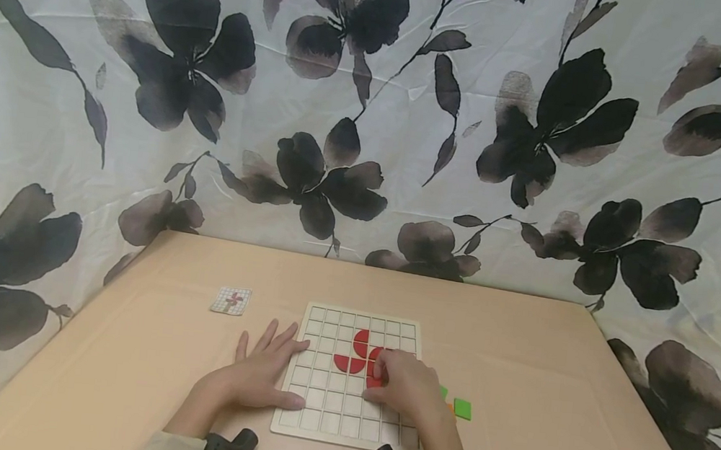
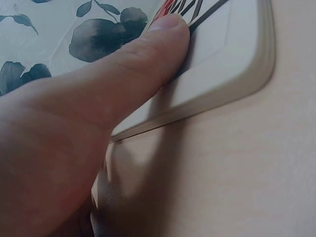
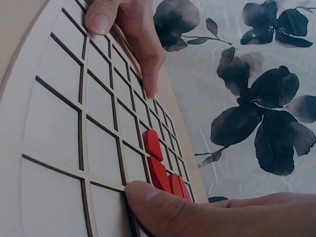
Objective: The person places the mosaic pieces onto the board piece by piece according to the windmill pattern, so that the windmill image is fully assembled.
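Observation:
A pale wooden grid board [image 1: 315, 420] lies on the table, with several red quarter-round pieces [image 1: 360, 342] in its cells. My left hand [image 1: 261, 378] rests along the board's left edge, fingers spread. Its thumb lies flat on the board near the front left corner, as the left wrist view also shows. Over the board's right half, my right hand [image 1: 413, 389] has a curled index finger and thumb around a red piece [image 1: 373, 383]. In the right wrist view, the right thumb [image 3: 148, 195] is down on the grid beside red pieces [image 3: 158, 173]; the fingertips are hidden.
Right of the board lie green pieces [image 1: 462, 409] and a bit of orange [image 1: 450, 407], partly covered by the right hand. A small card [image 1: 231, 301] with a red pattern on a grid lies at the back left. Floral cloth [image 1: 433, 152] hangs behind the table [image 1: 547, 388].

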Action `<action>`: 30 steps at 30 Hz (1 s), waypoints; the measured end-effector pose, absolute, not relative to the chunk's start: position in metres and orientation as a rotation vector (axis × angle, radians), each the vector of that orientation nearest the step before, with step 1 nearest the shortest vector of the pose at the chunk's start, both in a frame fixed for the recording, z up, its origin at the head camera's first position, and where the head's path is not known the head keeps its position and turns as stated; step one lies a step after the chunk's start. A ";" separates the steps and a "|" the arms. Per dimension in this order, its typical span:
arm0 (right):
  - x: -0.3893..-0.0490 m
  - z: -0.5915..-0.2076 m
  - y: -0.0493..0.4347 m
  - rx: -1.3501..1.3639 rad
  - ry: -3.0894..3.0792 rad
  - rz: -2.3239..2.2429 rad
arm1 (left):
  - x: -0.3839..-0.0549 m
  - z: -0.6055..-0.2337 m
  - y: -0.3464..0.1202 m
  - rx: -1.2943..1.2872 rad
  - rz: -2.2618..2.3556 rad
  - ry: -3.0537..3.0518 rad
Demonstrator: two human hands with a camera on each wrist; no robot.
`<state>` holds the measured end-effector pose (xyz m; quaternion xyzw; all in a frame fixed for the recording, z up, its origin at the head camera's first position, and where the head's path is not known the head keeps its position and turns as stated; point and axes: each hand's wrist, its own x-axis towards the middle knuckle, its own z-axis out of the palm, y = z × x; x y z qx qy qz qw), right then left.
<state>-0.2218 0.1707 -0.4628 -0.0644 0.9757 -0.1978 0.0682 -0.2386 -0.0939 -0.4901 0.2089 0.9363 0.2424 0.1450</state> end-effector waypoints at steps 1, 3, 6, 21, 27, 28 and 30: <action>-0.222 -0.462 0.171 -0.194 2.938 -0.594 | -0.239 -0.490 -0.094 0.600 0.699 2.696; -0.221 -0.462 0.171 -0.198 2.937 -0.591 | -0.238 -0.490 -0.094 0.599 0.701 2.694; -0.221 -0.462 0.170 -0.201 2.938 -0.590 | -0.238 -0.490 -0.094 0.602 0.702 2.694; -0.220 -0.456 0.171 -0.234 2.928 -0.567 | -0.239 -0.492 -0.095 0.603 0.704 2.693; -0.223 -0.454 0.180 -0.226 2.919 -0.552 | -0.239 -0.492 -0.095 0.609 0.702 2.691; -0.223 -0.454 0.181 -0.220 2.917 -0.555 | -0.239 -0.492 -0.095 0.609 0.705 2.690; -0.223 -0.455 0.183 -0.212 2.917 -0.554 | -0.239 -0.492 -0.095 0.612 0.706 2.691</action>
